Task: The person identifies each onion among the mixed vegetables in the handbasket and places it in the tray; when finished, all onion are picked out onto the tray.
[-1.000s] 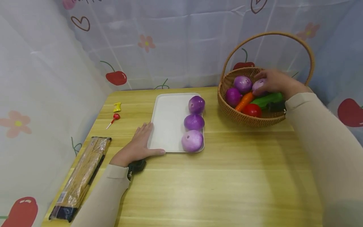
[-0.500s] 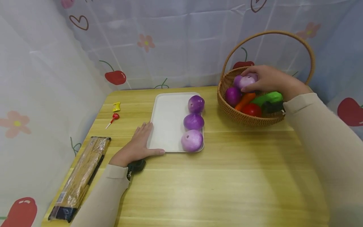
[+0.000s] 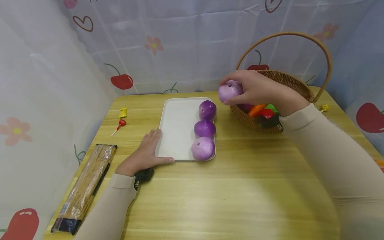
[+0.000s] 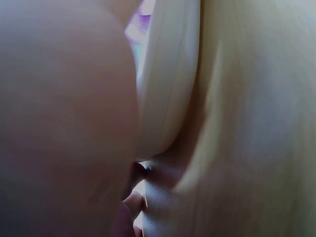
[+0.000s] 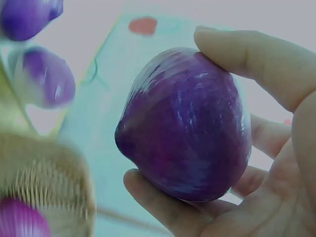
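My right hand (image 3: 255, 88) grips a purple onion (image 3: 230, 90) between thumb and fingers, held up at the left rim of the wicker basket (image 3: 244, 120). In the right wrist view the glossy onion (image 5: 185, 123) fills the middle, its pointed end to the left. My left hand (image 3: 145, 151) lies with spread, straight fingers at the near left corner of the white tray (image 3: 177, 130), thumb along its front edge. Three purple onions stand in a row down the tray's right side: a far one (image 3: 207, 110), a middle one (image 3: 205, 129) and a paler near one (image 3: 203, 148).
Inside the basket a carrot (image 3: 256, 110), a tomato (image 3: 267, 113) and something green show below my right hand. On the left lie a yellow-wrapped candy (image 3: 123, 112), a red lollipop (image 3: 121, 123) and a plastic-wrapped pack of sticks (image 3: 87, 186). Another yellow wrapper (image 3: 324, 108) lies right of the basket.
My right hand has lifted the pale onion out from among the vegetables and carried it left to the basket's left rim. The left hand and tray have stayed put.
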The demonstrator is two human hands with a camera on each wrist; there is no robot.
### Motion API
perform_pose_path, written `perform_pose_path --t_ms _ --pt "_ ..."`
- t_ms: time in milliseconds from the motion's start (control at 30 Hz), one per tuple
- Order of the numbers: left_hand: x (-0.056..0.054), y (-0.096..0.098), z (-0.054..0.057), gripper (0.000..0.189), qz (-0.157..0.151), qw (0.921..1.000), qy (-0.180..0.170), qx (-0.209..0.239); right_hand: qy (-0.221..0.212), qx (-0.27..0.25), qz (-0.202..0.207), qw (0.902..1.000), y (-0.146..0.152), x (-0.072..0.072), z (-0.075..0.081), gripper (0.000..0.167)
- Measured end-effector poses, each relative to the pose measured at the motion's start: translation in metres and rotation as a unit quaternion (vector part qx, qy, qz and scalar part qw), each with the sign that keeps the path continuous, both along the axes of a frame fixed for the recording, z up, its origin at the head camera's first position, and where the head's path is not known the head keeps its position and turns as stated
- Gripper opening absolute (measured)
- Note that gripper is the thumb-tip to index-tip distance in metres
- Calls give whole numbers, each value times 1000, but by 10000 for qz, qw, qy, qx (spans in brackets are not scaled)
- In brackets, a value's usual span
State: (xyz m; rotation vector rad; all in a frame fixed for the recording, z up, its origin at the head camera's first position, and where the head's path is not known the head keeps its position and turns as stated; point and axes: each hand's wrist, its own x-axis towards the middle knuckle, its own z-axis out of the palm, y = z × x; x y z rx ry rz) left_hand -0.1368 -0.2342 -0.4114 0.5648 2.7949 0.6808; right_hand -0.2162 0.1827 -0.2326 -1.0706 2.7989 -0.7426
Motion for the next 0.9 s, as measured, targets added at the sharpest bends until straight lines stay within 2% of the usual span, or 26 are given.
perform_pose_path --t_ms 133,300,433,600,767,900 --pt "0 1 2 137 -1 10000 -20 6 223 -231 580 9978 -26 4 -8 53" --pt "-1 1 4 138 31 10000 -43 -37 112 -287 1085 9936 -60 7 -29 51" --pt "-2 0 2 139 37 10000 -3 -46 -158 -82 1250 9920 -92 10 -45 54" --pt "-2 -1 1 138 -7 10000 69 23 -419 249 1636 9853 -128 14 -62 61" --pt "-2 0 1 137 -62 9999 80 62 -611 614 1874 9785 -149 21 -76 61" --pt "-4 0 0 136 -106 9998 116 101 -640 863 1976 9744 -158 27 -81 60"
